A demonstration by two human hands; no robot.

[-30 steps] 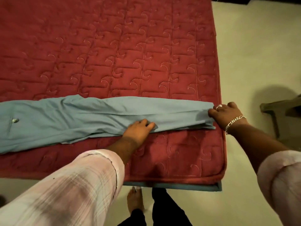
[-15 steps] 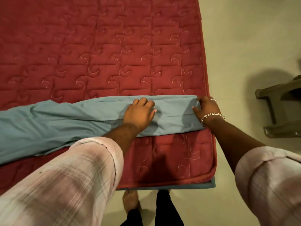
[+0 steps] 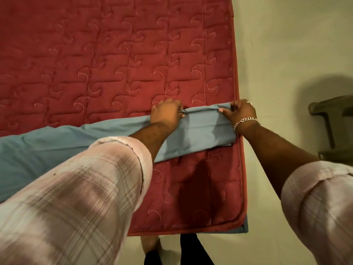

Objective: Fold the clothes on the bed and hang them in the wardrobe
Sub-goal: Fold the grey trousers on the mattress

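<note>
Garment (image 3: 200,131) lies across the mattress (image 3: 114,64), running from the left frame edge to the right mattress edge. My left hand (image 3: 166,115) and right hand (image 3: 240,113) are on its far edge, right one at the end. Stool (image 3: 332,121) on the floor (image 3: 286,44), right of the bed.

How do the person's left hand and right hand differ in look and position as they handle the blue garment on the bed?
The right hand wears a ring and a chain bracelet; the left hand is bare. The right hand grips the blue garment at its end by the bed edge; the left hand grips further along it. Both pinch the garment's far edge.
</note>
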